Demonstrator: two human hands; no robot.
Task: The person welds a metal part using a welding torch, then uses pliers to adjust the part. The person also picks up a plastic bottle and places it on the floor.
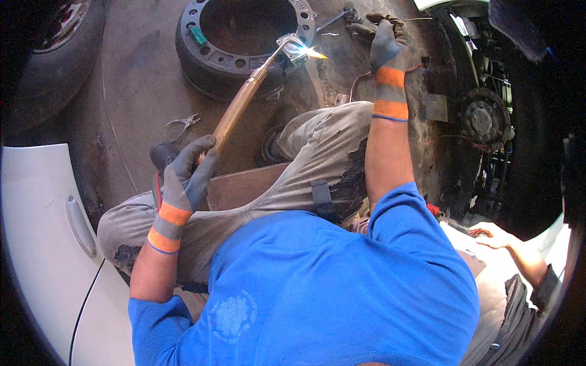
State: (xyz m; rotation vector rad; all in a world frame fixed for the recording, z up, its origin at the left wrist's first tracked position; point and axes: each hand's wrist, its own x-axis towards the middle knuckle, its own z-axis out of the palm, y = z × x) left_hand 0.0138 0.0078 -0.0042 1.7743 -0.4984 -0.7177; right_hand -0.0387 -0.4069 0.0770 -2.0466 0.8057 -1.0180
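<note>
My gloved left hand [192, 168] is closed round the brass-coloured handle of a gas torch [235, 110]. The torch points up and to the right, its bent tip alight with a bright blue-white flame [295, 49] and an orange tail. That flame plays on a small metal piece [287, 40] at the rim of a large brake drum [235, 60], and the glare hides detail there. To the right of the drum, my gloved right hand [389, 44] is raised, its fingers closed on a thin wire-like rod [420, 19] that sticks out to the right.
Pliers [184, 124] lie on the floor left of my knees. A green piece [197, 35] rests on the drum. A white car door [46, 207] stands at left, a wheel hub [485, 119] at right. Another person's hand [491, 235] shows at lower right.
</note>
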